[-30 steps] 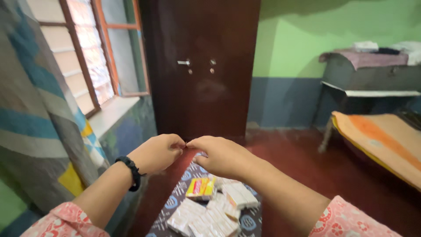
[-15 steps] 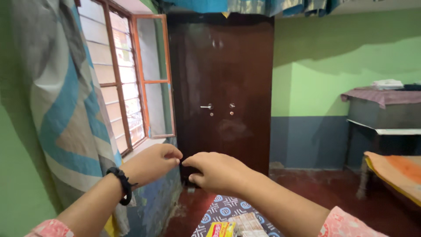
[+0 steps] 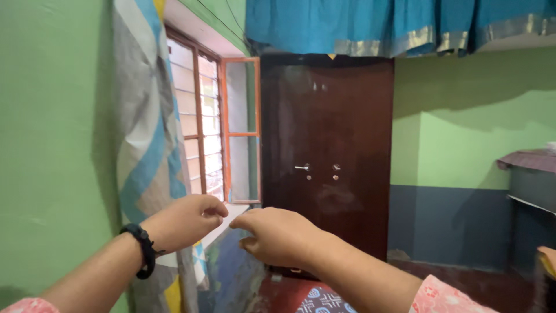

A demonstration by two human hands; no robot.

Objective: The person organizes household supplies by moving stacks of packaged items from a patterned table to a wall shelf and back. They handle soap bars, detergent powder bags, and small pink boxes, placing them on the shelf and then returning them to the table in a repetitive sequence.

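Left hand [image 3: 184, 220] and right hand [image 3: 277, 235], fingers curled nearly closed, fingertips near each other before the dark wooden door [image 3: 327, 162]; whether anything is pinched cannot be told. Patterned curtain [image 3: 147, 145] hangs just beside the left hand.

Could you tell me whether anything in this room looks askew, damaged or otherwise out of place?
Nothing stands out as damaged or spilled. The left hand and right hand are raised with fingers curled; whether they hold anything cannot be told. The patterned curtain hangs pushed aside beside the open window shutter, and the dark double door is closed.
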